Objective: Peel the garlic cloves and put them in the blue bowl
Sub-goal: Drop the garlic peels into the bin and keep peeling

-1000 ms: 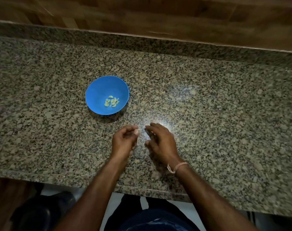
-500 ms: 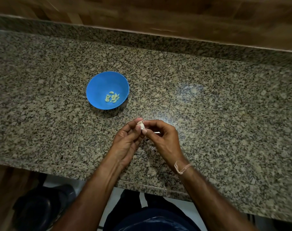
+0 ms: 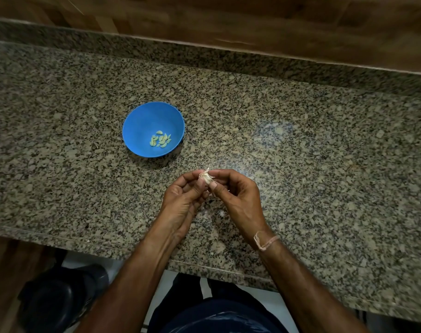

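Both the left hand (image 3: pixel 180 200) and right hand (image 3: pixel 236 198) pinch 1 garlic clove (image 3: pixel 206 177) just nearer than the blue bowl (image 3: pixel 142 121), left hand closer to it.

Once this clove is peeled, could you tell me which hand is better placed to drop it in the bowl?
Left, probably. The left hand pinches the clove with the right hand, and the bowl sits on its side.
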### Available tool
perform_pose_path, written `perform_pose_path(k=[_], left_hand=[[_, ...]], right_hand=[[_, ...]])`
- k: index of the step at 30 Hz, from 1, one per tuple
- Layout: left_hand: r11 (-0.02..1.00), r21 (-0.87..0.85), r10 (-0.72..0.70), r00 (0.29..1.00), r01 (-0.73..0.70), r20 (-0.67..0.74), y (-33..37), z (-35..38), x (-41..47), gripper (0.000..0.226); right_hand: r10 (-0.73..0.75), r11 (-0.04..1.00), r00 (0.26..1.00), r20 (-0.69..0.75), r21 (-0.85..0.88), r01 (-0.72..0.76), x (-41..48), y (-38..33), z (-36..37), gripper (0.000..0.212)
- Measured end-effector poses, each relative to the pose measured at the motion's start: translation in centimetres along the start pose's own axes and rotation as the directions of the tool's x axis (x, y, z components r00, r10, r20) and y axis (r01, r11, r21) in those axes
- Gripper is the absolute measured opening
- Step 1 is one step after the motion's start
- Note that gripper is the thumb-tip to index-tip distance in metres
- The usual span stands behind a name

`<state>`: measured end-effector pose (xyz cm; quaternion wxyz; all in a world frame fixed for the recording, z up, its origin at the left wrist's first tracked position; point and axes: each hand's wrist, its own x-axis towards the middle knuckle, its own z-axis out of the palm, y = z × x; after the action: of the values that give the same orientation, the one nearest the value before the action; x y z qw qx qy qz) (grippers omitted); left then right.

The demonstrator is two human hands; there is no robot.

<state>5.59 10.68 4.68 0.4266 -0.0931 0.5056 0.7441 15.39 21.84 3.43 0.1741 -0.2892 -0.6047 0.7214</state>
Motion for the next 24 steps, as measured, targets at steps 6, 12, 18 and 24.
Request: perform_pose_path(k=[6,12,18,24], left_hand=[[0.996,0.074,0.038,0.999,-0.039,0.015,0.07,0.38,-0.15,0.035],[0.976,0.181,0.12,0.993,-0.118,0.002,0.05,0.48,-0.5,0.04],[0.934,0.313,0.18,0.984,-0.171,0.001,-0.04,0.41,-0.73,0.035],[0.932,0.327,0.17,0.985,-0.155,-0.018,-0.38,0.31,-0.88,0.034]], right_hand=[[-0.048,0.992,0.999,-0.02,-0.12,0.045,0.08,-0.14,-0.06,0.022],[-0.262,0.867,0.965,0.023,-0.434,0.246,-0.2,-0.78,-0.08,0.023],[-0.32,0.781,0.946,0.047,-0.553,0.291,-0.34,-0.61,-0.11,0.023],[-0.338,0.739,0.941,0.021,-0.614,0.279,-0.48,0.05,0.24,0.019]])
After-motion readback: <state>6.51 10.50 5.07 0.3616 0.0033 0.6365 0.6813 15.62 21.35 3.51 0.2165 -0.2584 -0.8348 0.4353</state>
